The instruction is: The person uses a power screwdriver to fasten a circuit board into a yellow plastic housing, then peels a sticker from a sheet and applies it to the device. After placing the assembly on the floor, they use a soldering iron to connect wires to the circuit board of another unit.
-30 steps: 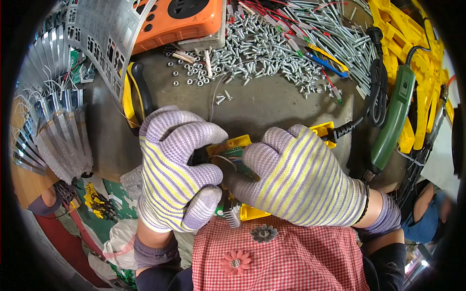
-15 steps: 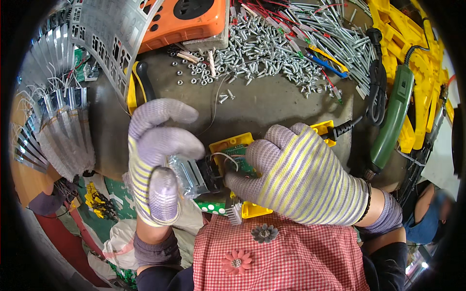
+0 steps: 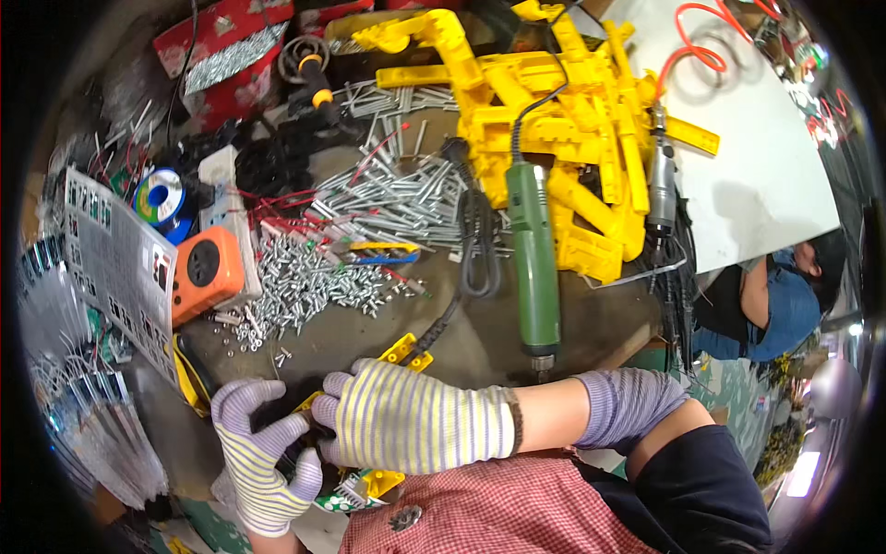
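Observation:
My left hand (image 3: 263, 457), in a striped knit glove, curves beside a small yellow plastic housing (image 3: 401, 352), fingers and thumb apart. My right hand (image 3: 420, 415), gloved alike, lies over the housing with its fingers bent inward. Their tips are hidden, so what they grip cannot be made out. A black power cord (image 3: 438, 328) runs out of the housing's far end. Below the right hand another yellow part (image 3: 380, 482) shows, next to a green strip with white dots (image 3: 343, 499). The inside of the housing is mostly covered by my hands.
Loose screws (image 3: 305, 282) and long metal rods (image 3: 406, 203) lie beyond my hands. A green electric hand tool (image 3: 531, 249) stands right of them, before piled yellow housings (image 3: 554, 129). Left are an orange box (image 3: 205, 272), solder spool (image 3: 159, 199) and yellow-handled pliers (image 3: 191, 377). Another person (image 3: 766, 300) sits far right.
The view has swung right, so my hands now appear lower left and more of the bench shows. My right hand's fingers have come closer to my left hand, covering more of the housing.

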{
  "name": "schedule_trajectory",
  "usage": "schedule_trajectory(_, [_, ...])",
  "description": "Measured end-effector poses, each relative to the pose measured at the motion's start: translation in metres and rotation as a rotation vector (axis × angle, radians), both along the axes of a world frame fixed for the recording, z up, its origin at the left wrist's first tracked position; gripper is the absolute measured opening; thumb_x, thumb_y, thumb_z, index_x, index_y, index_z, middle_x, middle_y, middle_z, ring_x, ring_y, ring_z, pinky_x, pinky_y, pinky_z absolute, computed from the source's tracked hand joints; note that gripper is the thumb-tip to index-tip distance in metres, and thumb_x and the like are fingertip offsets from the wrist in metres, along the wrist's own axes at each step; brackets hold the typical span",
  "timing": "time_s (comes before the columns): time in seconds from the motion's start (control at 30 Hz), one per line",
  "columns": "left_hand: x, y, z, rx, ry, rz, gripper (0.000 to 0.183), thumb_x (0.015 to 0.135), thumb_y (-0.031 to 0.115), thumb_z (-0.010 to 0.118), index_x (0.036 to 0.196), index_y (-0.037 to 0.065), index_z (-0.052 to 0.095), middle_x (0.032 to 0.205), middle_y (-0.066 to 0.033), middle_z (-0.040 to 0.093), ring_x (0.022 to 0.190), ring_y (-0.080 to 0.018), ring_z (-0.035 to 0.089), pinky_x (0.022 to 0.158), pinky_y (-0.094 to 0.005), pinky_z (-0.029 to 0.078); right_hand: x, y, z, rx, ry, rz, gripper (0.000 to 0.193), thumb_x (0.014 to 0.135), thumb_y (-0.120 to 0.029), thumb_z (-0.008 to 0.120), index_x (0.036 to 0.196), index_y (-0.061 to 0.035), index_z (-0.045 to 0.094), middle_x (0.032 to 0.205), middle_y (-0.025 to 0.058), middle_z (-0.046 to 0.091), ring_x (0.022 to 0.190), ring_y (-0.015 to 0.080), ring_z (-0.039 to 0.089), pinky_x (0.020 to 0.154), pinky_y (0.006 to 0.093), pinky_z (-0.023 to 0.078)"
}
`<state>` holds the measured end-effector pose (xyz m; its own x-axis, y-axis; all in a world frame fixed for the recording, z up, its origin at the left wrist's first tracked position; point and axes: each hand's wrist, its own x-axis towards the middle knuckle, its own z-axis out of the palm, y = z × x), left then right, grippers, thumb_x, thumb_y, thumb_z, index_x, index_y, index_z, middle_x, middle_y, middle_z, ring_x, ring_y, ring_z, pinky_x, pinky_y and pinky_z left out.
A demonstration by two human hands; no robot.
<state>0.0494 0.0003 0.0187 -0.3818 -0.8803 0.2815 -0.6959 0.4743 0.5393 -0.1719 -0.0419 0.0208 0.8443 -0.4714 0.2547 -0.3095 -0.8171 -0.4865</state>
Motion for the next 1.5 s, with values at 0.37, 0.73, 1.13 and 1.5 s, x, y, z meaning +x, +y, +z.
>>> schedule_trajectory(0.37, [-0.013,-0.003,0.004,0.007,-0.145,0.029,0.033,0.065,0.028,0.068,0.093,0.010,0.074,0.120,-0.0176,0.056,0.116,-0.0388,0.047,0.101,-0.0518,0.039,-0.167,-0.043,0.051,-0.486,0.236,-1.022,0.042,0.082,-0.006,0.064,0.123,-0.0078,0.064,0.098,0.0142,0.069,0.091,0.0346,0.065,0.082,0.0435,0.053])
schedule_trajectory(0.73, [-0.015,-0.003,0.008,0.004,-0.106,0.036,0.031,0.063,0.019,0.067,0.091,0.009,0.075,0.119,-0.0167,0.059,0.117,-0.0382,0.050,0.103,-0.0495,0.038,-0.275,-0.036,0.073,-0.007,-0.132,-1.113,0.080,0.076,-0.018,0.069,0.151,-0.0118,0.042,0.105,0.0106,0.065,0.096,0.0200,0.063,0.087,0.0340,0.052])
schedule_trajectory(1.13, [-0.013,-0.011,0.006,-0.016,-0.106,0.017,0.028,0.065,0.025,0.074,0.090,0.012,0.078,0.118,-0.0141,0.063,0.112,-0.0358,0.055,0.098,-0.0484,0.041,-0.213,0.017,0.073,0.790,-0.577,-0.021,0.062,0.077,-0.015,0.083,0.130,-0.0025,0.055,0.121,0.0126,0.063,0.102,0.0300,0.066,0.085,0.0366,0.056])
schedule_trajectory(1.5, [-0.006,-0.007,-0.002,-0.039,-0.032,0.015,0.030,0.064,0.026,0.072,0.091,0.014,0.077,0.118,-0.0152,0.064,0.111,-0.0376,0.056,0.099,-0.0483,0.040,-0.085,0.025,0.072,-0.069,0.296,0.281,0.020,0.081,-0.021,0.066,0.099,-0.0116,0.065,0.107,0.0083,0.064,0.105,0.0321,0.062,0.091,0.0481,0.053])
